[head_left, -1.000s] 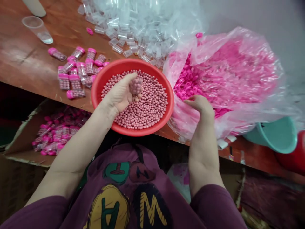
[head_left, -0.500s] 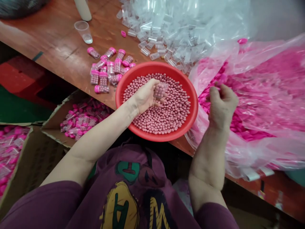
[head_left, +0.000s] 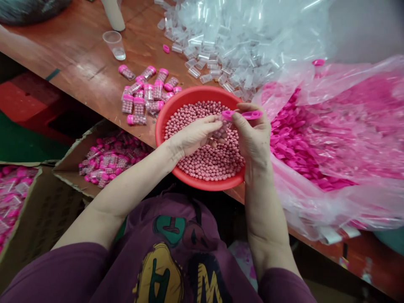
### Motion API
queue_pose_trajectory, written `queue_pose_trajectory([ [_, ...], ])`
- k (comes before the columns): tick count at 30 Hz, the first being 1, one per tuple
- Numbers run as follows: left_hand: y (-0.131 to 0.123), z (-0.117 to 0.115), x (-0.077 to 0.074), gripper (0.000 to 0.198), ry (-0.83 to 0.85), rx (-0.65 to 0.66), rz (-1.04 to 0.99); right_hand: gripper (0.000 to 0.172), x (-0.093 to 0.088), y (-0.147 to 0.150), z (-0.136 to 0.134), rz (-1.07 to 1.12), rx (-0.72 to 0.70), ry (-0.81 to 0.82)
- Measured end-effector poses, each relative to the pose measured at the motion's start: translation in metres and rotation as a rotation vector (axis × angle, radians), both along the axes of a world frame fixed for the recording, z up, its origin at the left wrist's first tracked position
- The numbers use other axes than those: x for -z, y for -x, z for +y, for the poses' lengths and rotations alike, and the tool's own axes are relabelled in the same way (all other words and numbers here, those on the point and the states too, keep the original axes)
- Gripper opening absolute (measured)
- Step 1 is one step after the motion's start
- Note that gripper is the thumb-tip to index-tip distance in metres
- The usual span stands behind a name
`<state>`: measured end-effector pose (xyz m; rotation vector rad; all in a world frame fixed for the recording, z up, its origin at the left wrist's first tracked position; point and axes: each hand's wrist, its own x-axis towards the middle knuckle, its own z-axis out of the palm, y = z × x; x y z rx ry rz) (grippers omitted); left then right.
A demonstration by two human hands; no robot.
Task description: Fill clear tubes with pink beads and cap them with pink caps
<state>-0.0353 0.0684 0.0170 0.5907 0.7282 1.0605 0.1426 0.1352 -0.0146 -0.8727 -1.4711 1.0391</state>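
Nearly meeting over red bowl (head_left: 205, 183), left fingers (head_left: 212, 127) grip vial (head_left: 220, 131), right fingers (head_left: 242, 126) pink cap (head_left: 252, 115).

left hand (head_left: 195, 135) and right hand (head_left: 256, 138) near each other, fingers curled; bare forearms (head_left: 135, 184) slant inward

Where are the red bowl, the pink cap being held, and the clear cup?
Red bowl (head_left: 202, 185), head view: on its near rim.
Pink cap (head_left: 253, 115), head view: on its right end.
Clear cup (head_left: 114, 44), head view: on its side wall.
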Motion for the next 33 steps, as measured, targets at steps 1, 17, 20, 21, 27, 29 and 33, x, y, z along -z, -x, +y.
queue_pose_trajectory([
  [1, -0.001, 0.000, 0.001, 0.012, -0.012, -0.010, -0.007, 0.051, -0.003, -0.001, -0.002, -0.015, -0.001, -0.006],
  [17, -0.006, 0.000, -0.003, 0.013, -0.018, -0.083, -0.150, 0.049, -0.010, 0.025, -0.025, -0.019, 0.229, -0.174],
  [20, -0.007, 0.000, -0.003, 0.015, -0.005, -0.088, -0.180, 0.046, -0.011, 0.024, -0.026, -0.067, 0.238, -0.251],
  [21, -0.007, 0.000, -0.003, 0.017, 0.002, -0.087, -0.191, 0.044, -0.011, 0.024, -0.026, -0.080, 0.239, -0.271],
  [27, -0.001, -0.001, -0.006, 0.018, 0.063, -0.132, -0.175, 0.031, -0.005, 0.017, -0.022, -0.205, 0.112, -0.446],
  [29, 0.001, -0.002, -0.006, 0.017, 0.062, -0.154, -0.150, 0.031, -0.006, 0.014, -0.023, -0.250, 0.075, -0.457],
  [33, 0.002, -0.005, -0.005, 0.021, 0.015, -0.197, -0.064, 0.041, -0.009, 0.013, -0.029, -0.330, 0.073, -0.358],
])
